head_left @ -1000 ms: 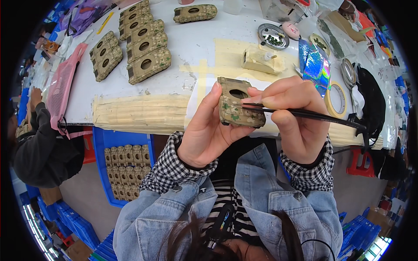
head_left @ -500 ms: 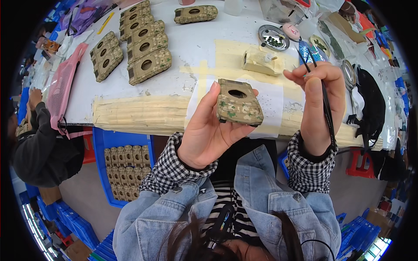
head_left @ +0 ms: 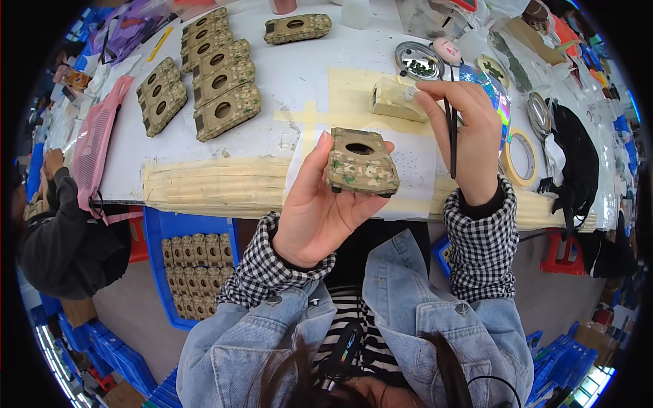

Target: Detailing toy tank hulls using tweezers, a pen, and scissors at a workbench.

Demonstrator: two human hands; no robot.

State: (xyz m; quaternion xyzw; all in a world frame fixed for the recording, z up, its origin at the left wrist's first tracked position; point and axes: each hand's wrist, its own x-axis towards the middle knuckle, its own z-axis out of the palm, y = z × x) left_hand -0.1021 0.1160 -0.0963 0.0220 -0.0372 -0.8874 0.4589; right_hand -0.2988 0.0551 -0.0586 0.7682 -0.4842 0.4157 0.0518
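Note:
A camouflage-painted model tank hull (head_left: 362, 165) with a round hole in its top rests tilted in my left hand (head_left: 320, 204), gripped along its sides by thumb and fingers. My right hand (head_left: 471, 132) keeps black tweezers (head_left: 452, 129) against the palm, pointing up and down. Its thumb and forefinger reach to the near side of a cream, tape-wrapped block (head_left: 396, 99) with a small whitish piece on top; whether they touch that piece I cannot tell. A round metal dish (head_left: 420, 60) holding small dark green parts lies just beyond the block.
More camouflage hulls stand in rows (head_left: 226, 110) at the left and far side. A blue crate (head_left: 161, 272) below the table holds several more. Masking tape (head_left: 519, 158) and a black bag (head_left: 578, 156) lie at the right, a pink mesh pouch (head_left: 102, 143) at the left.
My right hand has moved left toward the cream block, its tweezers swinging more upright, and a tape roll now shows behind it. The left hand still holds the hull, slightly shifted.

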